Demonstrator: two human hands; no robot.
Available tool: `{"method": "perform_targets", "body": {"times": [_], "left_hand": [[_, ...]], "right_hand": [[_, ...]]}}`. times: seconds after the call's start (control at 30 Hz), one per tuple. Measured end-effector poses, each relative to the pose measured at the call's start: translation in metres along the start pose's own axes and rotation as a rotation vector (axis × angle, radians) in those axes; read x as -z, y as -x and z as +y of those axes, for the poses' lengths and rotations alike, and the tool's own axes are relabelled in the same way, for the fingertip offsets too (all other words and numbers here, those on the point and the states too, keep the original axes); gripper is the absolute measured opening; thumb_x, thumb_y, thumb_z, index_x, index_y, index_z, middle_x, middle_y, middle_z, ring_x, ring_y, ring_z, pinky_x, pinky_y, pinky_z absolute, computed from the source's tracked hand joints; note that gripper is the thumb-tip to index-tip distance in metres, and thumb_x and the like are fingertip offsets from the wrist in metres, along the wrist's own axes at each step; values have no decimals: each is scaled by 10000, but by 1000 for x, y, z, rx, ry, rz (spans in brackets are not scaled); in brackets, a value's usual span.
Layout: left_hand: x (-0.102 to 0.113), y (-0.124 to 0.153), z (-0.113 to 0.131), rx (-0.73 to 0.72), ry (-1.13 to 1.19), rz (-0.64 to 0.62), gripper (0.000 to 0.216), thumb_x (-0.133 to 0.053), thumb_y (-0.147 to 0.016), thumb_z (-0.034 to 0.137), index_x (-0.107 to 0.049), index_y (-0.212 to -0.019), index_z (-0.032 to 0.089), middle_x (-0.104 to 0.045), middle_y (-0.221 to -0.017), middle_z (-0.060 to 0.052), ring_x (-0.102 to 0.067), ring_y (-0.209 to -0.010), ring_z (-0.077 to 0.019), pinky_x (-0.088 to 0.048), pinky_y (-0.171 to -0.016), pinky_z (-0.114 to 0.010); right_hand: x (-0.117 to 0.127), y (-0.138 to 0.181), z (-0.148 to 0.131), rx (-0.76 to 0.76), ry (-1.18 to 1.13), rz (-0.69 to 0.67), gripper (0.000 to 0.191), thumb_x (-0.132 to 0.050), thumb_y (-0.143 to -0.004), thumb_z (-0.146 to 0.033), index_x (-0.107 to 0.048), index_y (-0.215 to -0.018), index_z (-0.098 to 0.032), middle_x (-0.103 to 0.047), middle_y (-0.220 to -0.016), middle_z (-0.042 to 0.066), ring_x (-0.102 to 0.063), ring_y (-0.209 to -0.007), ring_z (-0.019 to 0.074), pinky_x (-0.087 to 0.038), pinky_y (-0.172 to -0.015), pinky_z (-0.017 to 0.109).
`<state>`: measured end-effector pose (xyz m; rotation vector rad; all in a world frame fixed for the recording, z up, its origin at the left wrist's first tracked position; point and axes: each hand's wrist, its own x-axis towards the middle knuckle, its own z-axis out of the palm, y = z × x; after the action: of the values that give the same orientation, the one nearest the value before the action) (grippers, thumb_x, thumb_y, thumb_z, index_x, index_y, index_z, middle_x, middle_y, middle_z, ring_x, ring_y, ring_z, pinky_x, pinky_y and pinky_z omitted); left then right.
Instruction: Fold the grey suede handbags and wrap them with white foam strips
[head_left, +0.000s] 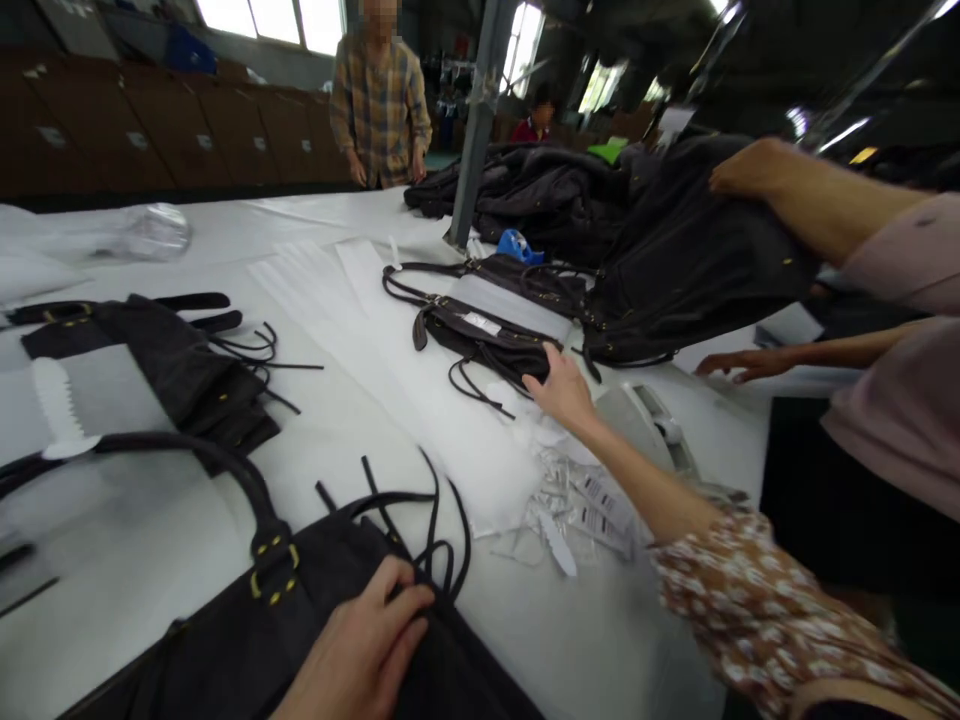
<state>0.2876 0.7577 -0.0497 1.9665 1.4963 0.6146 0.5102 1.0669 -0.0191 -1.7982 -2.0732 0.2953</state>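
Note:
My left hand [367, 640] lies on a dark suede handbag [247, 640] at the near edge of the white table [150, 530], fingers closed over its thin black cords [427, 545]. My right hand [561, 388], in a floral sleeve, reaches forward and grips the edge of another dark handbag [487, 335] lying flat in the middle of the table, with a white paper strip across it. A third dark bag [172, 370] with straps lies at the left.
A co-worker in a pink sleeve at the right holds up a large dark bag [690, 250]. A pile of dark bags [540, 190] sits behind a metal post [476, 120]. Paper tags [592, 505] litter the table near my right arm. A person in a plaid shirt [381, 105] stands at the far side.

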Motion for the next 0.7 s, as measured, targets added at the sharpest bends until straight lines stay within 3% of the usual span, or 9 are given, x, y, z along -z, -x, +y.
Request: {"method": "perform_targets", "body": {"times": [0.07,0.1,0.2,0.3,0.4,0.53,0.6,0.7], "left_hand": [[17,1,8,49,46,-85,254,-382,-918,219,-517,-1128,266,-506,-1071,-55,-623,-854,-130,-549,-794,-261],[22,2,10,70,47,-109,253,-383,-924,226,-504,-1143,266,-494,-1062,-55,-612,-872,-136,-545,-807,-275],[29,10,11,64,14,-117,226,-392,-939,238,-498,-1136,266,-474,-1016,-47,-592,-889,-138,-533,-794,-266],[30,20,9,-12,-38,-51,173,-409,-936,199,-513,-1064,249,-466,-1012,-46,-581,-906,-126,-515,-772,-222],[28,25,8,-93,-94,44,173,-441,-917,149,-511,-1054,227,-470,-1018,-54,-574,-921,-121,-503,-769,-193],[24,25,7,-149,-134,113,195,-469,-895,114,-512,-1064,201,-474,-1002,-61,-570,-904,-121,-504,-786,-193],[22,24,7,-152,-146,129,198,-478,-889,111,-515,-1064,195,-478,-1002,-67,-571,-908,-125,-510,-789,-197],[20,24,5,-151,-155,155,192,-480,-883,111,-523,-1054,188,-492,-992,-73,-582,-898,-128,-521,-783,-199]], "right_hand": [[12,52,-8,152,-238,-47,545,-565,-832,-304,-449,-1350,-179,-582,-1216,130,-561,-1099,256,-441,-938,399],[19,81,-11,155,-356,-111,481,-543,-851,-312,-495,-1314,-190,-618,-1183,105,-595,-1048,236,-469,-906,385],[37,167,-18,85,-571,-375,326,-514,-884,-349,-637,-1150,-208,-667,-1141,66,-615,-1040,220,-489,-899,366],[42,222,-22,-19,-721,-614,318,-507,-897,-371,-671,-1105,-196,-686,-1109,65,-622,-1038,214,-485,-919,352],[34,236,-24,-90,-817,-729,352,-506,-898,-393,-662,-1122,-171,-695,-1070,79,-635,-1001,219,-497,-895,352],[18,224,-34,-127,-856,-902,323,-436,-910,-311,-691,-1017,-145,-705,-899,76,-655,-831,207,-534,-719,323],[11,216,-43,-43,-793,-822,292,-443,-876,-206,-697,-1011,-160,-693,-896,67,-637,-812,193,-520,-740,327],[3,203,-56,227,-712,-500,372,-414,-800,-53,-701,-1004,-174,-657,-983,79,-591,-919,191,-469,-858,342]]}}
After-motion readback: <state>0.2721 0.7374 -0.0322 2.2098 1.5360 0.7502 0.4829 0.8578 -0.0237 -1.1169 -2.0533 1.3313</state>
